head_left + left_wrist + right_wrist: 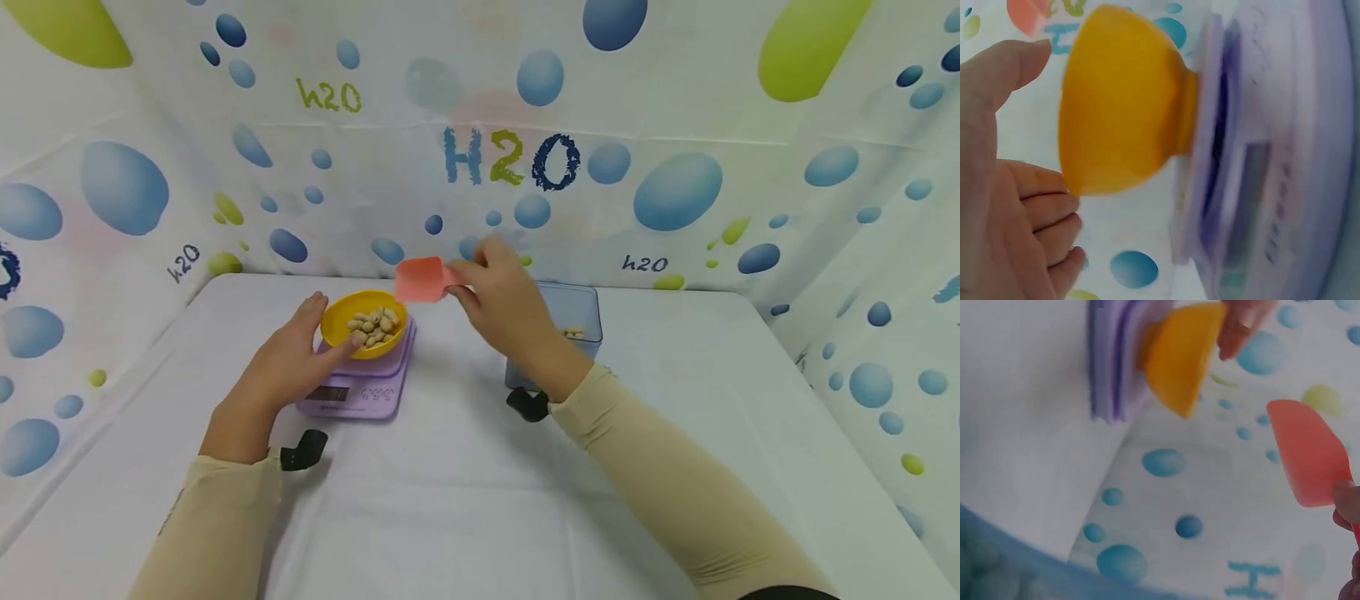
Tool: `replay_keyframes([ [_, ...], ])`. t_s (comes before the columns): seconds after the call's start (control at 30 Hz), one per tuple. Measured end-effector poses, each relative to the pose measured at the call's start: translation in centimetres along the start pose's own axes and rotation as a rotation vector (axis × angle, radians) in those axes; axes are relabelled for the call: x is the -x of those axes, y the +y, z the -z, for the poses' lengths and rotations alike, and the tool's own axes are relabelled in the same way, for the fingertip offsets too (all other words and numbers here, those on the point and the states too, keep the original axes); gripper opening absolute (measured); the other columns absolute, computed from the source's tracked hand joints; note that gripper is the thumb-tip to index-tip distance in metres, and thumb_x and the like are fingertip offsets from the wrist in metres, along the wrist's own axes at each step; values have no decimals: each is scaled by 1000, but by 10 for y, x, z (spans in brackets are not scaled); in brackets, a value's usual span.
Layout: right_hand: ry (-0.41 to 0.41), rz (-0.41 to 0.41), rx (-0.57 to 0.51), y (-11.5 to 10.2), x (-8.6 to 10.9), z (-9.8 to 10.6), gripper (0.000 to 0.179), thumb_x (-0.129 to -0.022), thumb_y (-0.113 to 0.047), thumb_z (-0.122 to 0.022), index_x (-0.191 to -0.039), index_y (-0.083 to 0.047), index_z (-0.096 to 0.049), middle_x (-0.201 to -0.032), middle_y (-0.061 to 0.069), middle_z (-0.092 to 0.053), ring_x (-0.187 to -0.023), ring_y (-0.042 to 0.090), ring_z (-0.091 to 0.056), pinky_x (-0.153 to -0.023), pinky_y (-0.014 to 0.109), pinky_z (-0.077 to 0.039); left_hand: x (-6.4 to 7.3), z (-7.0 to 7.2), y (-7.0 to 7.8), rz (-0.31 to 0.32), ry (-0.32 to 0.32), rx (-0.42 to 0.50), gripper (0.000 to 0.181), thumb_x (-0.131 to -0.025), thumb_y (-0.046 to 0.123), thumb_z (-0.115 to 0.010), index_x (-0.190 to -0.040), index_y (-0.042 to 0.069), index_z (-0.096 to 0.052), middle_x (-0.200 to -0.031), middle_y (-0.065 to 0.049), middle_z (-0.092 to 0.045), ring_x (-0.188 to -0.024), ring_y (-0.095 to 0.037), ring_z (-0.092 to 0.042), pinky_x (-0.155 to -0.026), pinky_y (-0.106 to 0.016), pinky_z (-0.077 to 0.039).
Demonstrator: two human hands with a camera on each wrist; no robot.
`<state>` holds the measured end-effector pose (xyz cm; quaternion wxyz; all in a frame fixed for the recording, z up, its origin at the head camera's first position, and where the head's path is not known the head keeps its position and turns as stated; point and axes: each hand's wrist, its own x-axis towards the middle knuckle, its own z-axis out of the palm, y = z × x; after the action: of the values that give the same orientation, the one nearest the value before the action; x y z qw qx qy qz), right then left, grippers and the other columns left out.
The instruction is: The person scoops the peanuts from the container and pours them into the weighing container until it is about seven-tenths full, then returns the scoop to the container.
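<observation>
Pale nuts in their shells (375, 327) lie in a yellow bowl (339, 313), which stands on a lilac kitchen scale (378, 402). My left hand (288, 358) is spread at the bowl's left side, thumb toward the near rim. In the left wrist view its thumb is apart from the bowl (1122, 106), while the fingers reach the rim. Between thumb and fingers, my right hand (513, 312) pinches the handle of a coral scoop (420, 279), raised right of the bowl. No nuts are visible in the scoop.
Behind my right forearm stands a clear bluish plastic container (585, 302), partly hidden, with more nuts (572, 332) inside. A white cloth (465, 517) covers the table, and a printed curtain (390, 167) hangs right behind its far edge.
</observation>
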<state>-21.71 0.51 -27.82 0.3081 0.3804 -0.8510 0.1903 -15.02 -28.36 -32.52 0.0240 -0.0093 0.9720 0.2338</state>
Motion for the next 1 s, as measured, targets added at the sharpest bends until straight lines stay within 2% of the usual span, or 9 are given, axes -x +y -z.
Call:
replay_keyframes([
  [0.13,10,-146,-133,22,13,29,30,-92,-23,-70,-117,-6,-72,-96,10,-45,-90,21,-46,-72,29,-46,0,2,12,-72,73,2,97,-93,66,-46,-159,13,-1,-167,-8,1,-150,-41,-12,-116,-65,-18],
  [0.3,24,-287,-228,52,37,57,31,-90,-19,-72,-116,-2,-71,-99,13,-46,-96,25,-46,-77,37,-47,-6,2,42,-176,119,5,92,-94,65,-46,-160,16,-6,-167,0,-3,-153,-31,-12,-119,-60,-19],
  [0.43,23,-373,-235,70,55,63,32,-90,-18,-73,-117,-1,-71,-99,15,-48,-99,28,-48,-80,43,-49,-13,-4,70,-215,92,-23,92,-92,69,-44,-160,19,-7,-167,1,-6,-153,-28,-13,-120,-56,-20],
  [0.57,2,-447,-246,80,68,64,32,-90,-17,-72,-117,-1,-71,-99,15,-49,-100,29,-48,-81,46,-49,-21,-19,98,-262,52,-52,92,-93,69,-44,-160,17,-8,-167,-1,-6,-153,-25,-12,-122,-51,-19],
  [0.8,-126,-466,-240,78,79,59,34,-91,-20,-71,-120,-3,-70,-100,13,-47,-95,27,-47,-76,41,-44,-29,-44,129,-342,9,-25,86,-95,63,-47,-159,16,-14,-167,1,-8,-153,-22,-13,-122,-47,-21],
  [1.0,-289,-370,-229,70,76,48,33,-92,-20,-70,-122,-5,-70,-98,10,-46,-86,23,-47,-72,36,-43,-29,-58,139,-368,-1,-15,82,-96,57,-49,-159,16,-16,-167,2,-10,-153,-20,-15,-121,-45,-23],
])
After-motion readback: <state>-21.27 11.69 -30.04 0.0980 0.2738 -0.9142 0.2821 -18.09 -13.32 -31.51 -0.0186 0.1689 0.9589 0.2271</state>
